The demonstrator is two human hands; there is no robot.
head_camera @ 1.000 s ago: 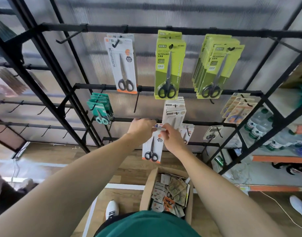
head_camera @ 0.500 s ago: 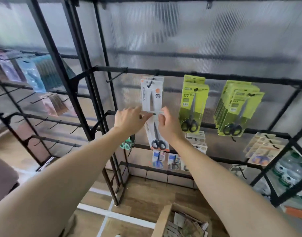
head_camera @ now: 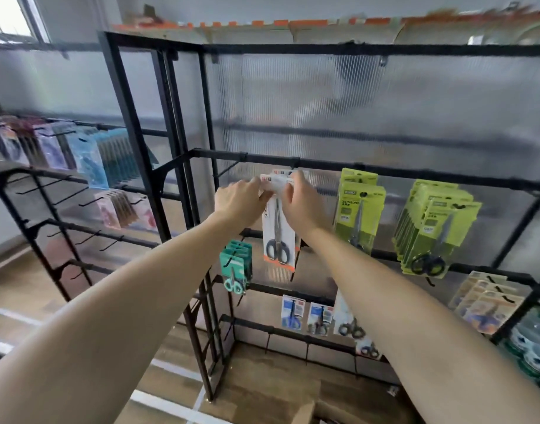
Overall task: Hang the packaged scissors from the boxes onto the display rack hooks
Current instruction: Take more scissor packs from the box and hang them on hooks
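Head view, one frame. Both arms raised to the black display rack (head_camera: 385, 172).

Left hand (head_camera: 239, 200): back of hand toward camera, fingers curled, tips pinching the upper left corner of a white-and-orange scissors pack (head_camera: 278, 237). Fingertips partly hidden behind the card edge.

Right hand (head_camera: 302, 203): fingers curled round the upper right corner of the same pack, index tip raised above the others and touching the card top. Thumb not visible; cannot tell how it lies.

Pack position: held between the two sets of fingers, top edge level with the fingertips, body hanging down below them, roughly upright. Black handles at its lower end, orange strip along the bottom. Its top sits just below the horizontal rack bar. A second white card (head_camera: 282, 172) shows just behind the fingertips, close under the bar. Hook itself is hidden by fingers and card; cannot tell whether the hang hole is on it.

Around the fingers:
- Right of the right hand: lime-green scissors packs (head_camera: 359, 209) on a hook; farther right, a thicker lime-green stack (head_camera: 437, 228).
- Below the left hand: teal small-scissors packs (head_camera: 236, 267).
- Below the right forearm: blue-carded scissors packs (head_camera: 292, 312), bottom rail.
- Far left of the left hand: a second rack (head_camera: 33, 215) with blurred pastel packages.
- Bottom edge: corner of a cardboard box (head_camera: 305, 413), on wooden floor.
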